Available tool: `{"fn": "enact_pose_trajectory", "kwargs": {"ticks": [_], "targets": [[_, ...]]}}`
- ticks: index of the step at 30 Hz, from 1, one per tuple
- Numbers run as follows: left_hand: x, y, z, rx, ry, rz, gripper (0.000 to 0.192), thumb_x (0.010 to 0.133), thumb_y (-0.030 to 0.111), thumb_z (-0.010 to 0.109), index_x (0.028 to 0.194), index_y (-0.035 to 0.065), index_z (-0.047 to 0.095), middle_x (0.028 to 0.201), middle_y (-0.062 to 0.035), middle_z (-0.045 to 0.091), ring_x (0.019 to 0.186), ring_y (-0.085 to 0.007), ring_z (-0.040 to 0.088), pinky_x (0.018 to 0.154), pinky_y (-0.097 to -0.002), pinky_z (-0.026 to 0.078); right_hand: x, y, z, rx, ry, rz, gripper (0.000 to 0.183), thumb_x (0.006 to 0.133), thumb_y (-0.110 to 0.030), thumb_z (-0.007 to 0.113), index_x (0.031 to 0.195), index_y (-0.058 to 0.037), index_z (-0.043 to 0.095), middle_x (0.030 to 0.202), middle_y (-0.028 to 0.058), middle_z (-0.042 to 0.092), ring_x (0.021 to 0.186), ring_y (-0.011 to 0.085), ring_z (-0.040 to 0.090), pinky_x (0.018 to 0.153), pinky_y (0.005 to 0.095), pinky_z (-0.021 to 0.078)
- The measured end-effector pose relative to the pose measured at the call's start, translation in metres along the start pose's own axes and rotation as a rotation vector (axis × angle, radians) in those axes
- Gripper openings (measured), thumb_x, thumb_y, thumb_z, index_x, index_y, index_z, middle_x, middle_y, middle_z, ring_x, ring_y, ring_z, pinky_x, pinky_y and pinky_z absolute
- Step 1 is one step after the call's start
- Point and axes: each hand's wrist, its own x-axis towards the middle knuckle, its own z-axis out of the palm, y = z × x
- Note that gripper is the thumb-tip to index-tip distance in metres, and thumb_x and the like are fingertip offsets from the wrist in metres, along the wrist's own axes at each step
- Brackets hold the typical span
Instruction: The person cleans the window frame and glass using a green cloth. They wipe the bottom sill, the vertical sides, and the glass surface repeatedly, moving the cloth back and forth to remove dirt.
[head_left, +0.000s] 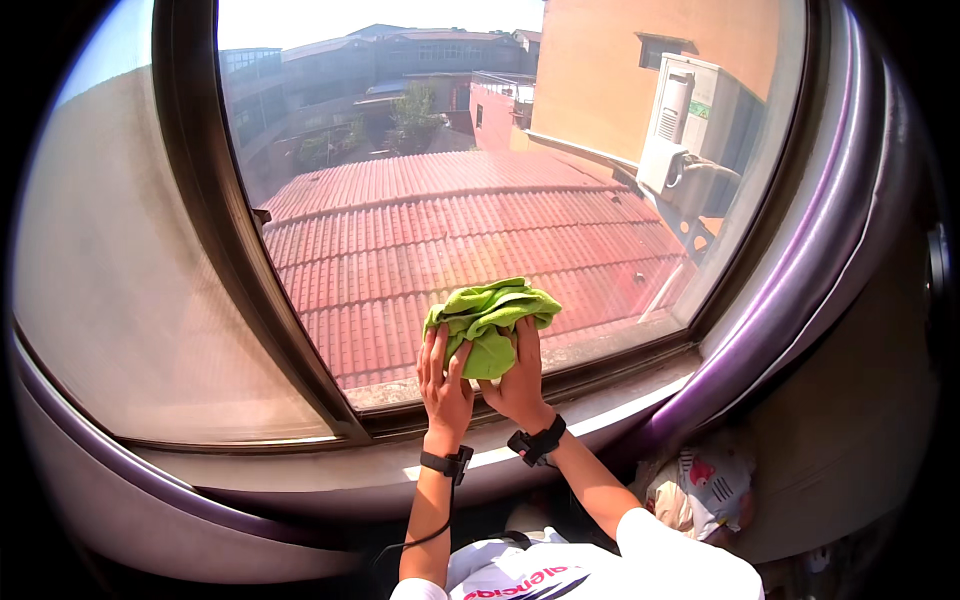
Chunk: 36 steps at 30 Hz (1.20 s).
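Observation:
Both hands hold a bunched green cloth (489, 322) in front of a window pane (450, 225), near its lower edge. My left hand (444, 382) grips the cloth's left side, with its fingers over the front folds. On the right side, my right hand (521, 379) has its fingers partly tucked under the folds. Whether the cloth presses on the glass cannot be told for certain. Each wrist wears a black strap with a small device, and a cable runs down from the left one.
A brown window frame (232, 240) divides this pane from a hazy left one (127, 285). Below runs a pale sill (600, 427). Purple-edged trim (795, 277) curves along the right. Outside are a red corrugated roof (450, 255) and an air-conditioner unit (686, 127). Printed fabric (705, 487) lies lower right.

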Motion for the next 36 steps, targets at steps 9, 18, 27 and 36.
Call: {"fn": "enact_pose_trajectory", "kwargs": {"ticks": [9,18,27,36], "targets": [[0.056,0.037,0.004,-0.066,0.016,0.081,0.046,0.094,0.008,0.063,0.139,0.0075,0.059,0.158,-0.0193,0.046,0.148,-0.0463,0.039,0.119,-0.0564,0.037,0.055,-0.01,-0.047,0.139,0.041,0.031,0.088,0.086,-0.04,0.077,0.154,0.0019,0.038,0.166,0.032,0.021,0.153,0.0535,0.021,0.123,0.0614,0.0228],[0.006,0.025,-0.023,0.096,-0.028,0.03,0.043,0.09,0.009,0.066,0.133,0.0085,0.06,0.158,-0.0228,0.044,0.15,-0.0484,0.035,0.12,-0.0612,0.033,0.008,-0.002,-0.025,0.008,0.016,0.071,0.069,0.086,-0.036,0.078,0.145,-0.008,0.054,0.164,0.0222,0.034,0.151,0.0444,0.033,0.12,0.0581,0.0305],[0.024,-0.01,-0.039,0.275,0.15,0.002,0.05,0.11,0.038,0.045,0.138,-0.0024,0.052,0.164,-0.0228,0.034,0.153,-0.0433,0.032,0.12,-0.0596,0.033,0.041,0.072,-0.088,-0.018,0.348,0.153,0.067,0.084,-0.015,0.075,0.147,-0.0067,0.052,0.159,0.0232,0.039,0.148,0.0437,0.038,0.119,0.0536,0.0349],[0.041,-0.021,-0.03,0.21,0.269,0.079,0.059,0.1,0.037,0.064,0.143,-0.0028,0.053,0.157,-0.0346,0.036,0.147,-0.0528,0.034,0.117,-0.0658,0.03,-0.033,0.3,-0.134,0.023,1.015,0.879,0.051,0.099,-0.011,0.064,0.147,-0.0018,0.049,0.135,0.017,0.064,0.127,0.0312,0.061,0.106,0.0395,0.047]]}}
